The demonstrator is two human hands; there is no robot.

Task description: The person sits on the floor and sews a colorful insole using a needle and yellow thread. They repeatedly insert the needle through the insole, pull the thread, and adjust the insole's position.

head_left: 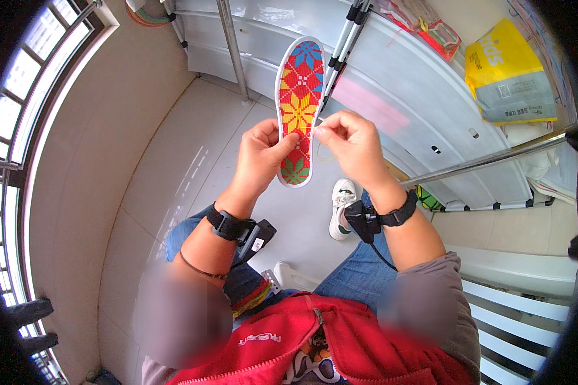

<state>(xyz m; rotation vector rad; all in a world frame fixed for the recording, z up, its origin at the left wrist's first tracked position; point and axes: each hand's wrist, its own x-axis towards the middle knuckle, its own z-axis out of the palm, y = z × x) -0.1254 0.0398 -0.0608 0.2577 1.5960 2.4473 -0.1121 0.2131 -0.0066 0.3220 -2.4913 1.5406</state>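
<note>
An embroidered shoe insole with a white rim is held up before me, toe end away from my body. Its red ground carries a yellow star in the middle, blue motifs near the far end and a green one at the heel. My left hand grips the left edge, thumb on top and fingers partly hidden underneath. At the right edge, my right hand pinches thumb and forefinger together. A thin yellow thread loops below those fingertips; whether a needle is between them I cannot tell.
Skeins of coloured yarn lie over my left thigh. A metal rail and white panels stand to the right, with a yellow and grey bag behind. A metal post rises ahead. A barred window is on the left.
</note>
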